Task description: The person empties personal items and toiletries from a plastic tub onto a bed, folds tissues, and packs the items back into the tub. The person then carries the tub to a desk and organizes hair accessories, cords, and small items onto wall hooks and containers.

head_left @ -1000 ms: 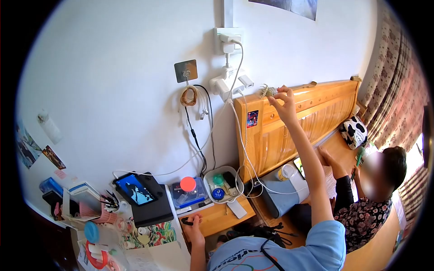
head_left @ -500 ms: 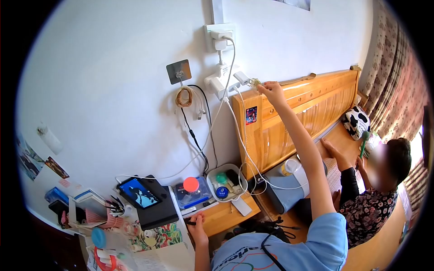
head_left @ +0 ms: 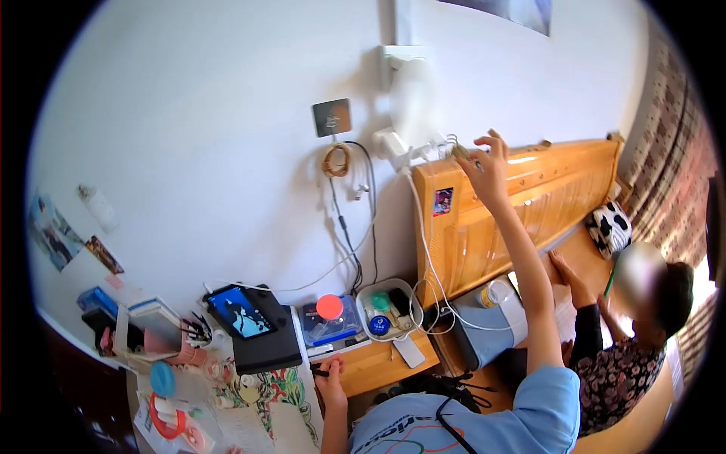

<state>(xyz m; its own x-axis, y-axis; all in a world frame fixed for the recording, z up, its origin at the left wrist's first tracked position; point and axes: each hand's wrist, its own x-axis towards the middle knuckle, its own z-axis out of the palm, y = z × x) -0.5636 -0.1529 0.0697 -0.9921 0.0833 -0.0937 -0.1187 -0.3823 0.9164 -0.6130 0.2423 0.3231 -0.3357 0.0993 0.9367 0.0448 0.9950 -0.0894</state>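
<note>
My right hand (head_left: 490, 172) reaches up beside the wall socket, near the headboard corner. Its thumb and a finger seem to pinch a small greenish-gold pronged thing (head_left: 458, 150), while other fingers stick up. That thing is close to the white plugs and power adapter (head_left: 395, 147); whether they touch, I cannot tell. Low over the desk front, my left hand (head_left: 330, 383) is closed around a thin black pen-like thing (head_left: 321, 371). Nearby are a black case (head_left: 266, 349) with a lit tablet (head_left: 240, 312) on it.
A blue-lidded box (head_left: 330, 333) and a bin of small items (head_left: 393, 289) stand along the wall. Cables (head_left: 423, 227) run down from the socket. A wooden headboard (head_left: 522, 204) is at right; another person (head_left: 620, 363) sits beyond a blue-grey box (head_left: 491, 333).
The view has shifted, so the scene sits further right and lower. My right hand's upper fingers have lifted apart from the small gold thing. My left hand keeps its hold.
</note>
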